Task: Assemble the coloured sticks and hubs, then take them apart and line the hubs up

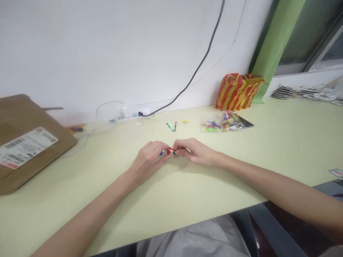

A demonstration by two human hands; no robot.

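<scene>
Just above the middle of the pale yellow-green table (128, 200), my two hands meet over a small toy assembly (168, 151) of red, blue and black plastic parts. My left hand (151, 157) pinches its left side, with a blue bit showing by the fingers. On the other side, my right hand (194, 150) has its thumb and fingertips closed on the red piece and a dark round part. The fingers cover much of the assembly, so its exact shape is hidden. Beyond the hands lie thin blue, green and black plastic sticks (171, 127) and a small yellow piece (184, 121).
Clear plastic bags of colourful parts (227, 122) lie right of the sticks, before a red-and-yellow striped bag (239, 92). A cardboard package (29, 142) stands at left. Along the wall is a power strip (134, 113) with a black cable (199, 66). Striped items (308, 93) sit far right.
</scene>
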